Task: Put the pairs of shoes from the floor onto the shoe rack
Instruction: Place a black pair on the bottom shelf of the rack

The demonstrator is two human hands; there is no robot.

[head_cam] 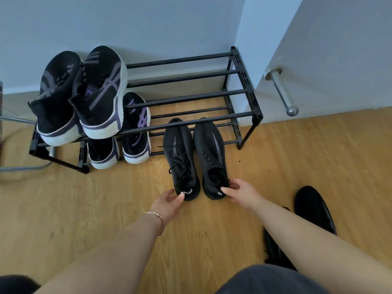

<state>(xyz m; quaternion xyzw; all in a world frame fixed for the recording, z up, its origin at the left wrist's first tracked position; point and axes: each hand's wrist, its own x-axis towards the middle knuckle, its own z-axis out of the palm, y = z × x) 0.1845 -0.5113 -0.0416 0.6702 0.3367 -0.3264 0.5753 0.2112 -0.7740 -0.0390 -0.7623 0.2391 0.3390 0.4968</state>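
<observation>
Two hands work at the heels of one all-black knit pair: the left hand (169,203) has its fingers loosely spread, thumb tip touching the white-lettered pull tab of the left black sneaker (181,160), not closed on anything, while the right hand (239,192) has its thumb on the heel tab and its fingers curled at the collar of the right black sneaker (212,158), a light pinch on the heel rim as far as the view shows. Taking each shoe by the heel makes sense, since the toes already point at the rack and reach under the front bar of the black metal shoe rack (239,81); a push or lift from behind would carry them in together as a pair. Both sneakers appear to rest on the wooden floor (297,166), side by side and nearly touching, so this pair is not yet stowed. Further out, a black-and-purple high-top pair (84,92) sits on the top tier at the left end, and a second black-and-purple pair (135,132) occupies the lower tier beneath it, leaving the right half of both tiers free. Another black shoe (314,209) lies on the floor near the right forearm, with more dark shoe showing behind that arm, seemingly the pair left to do
</observation>
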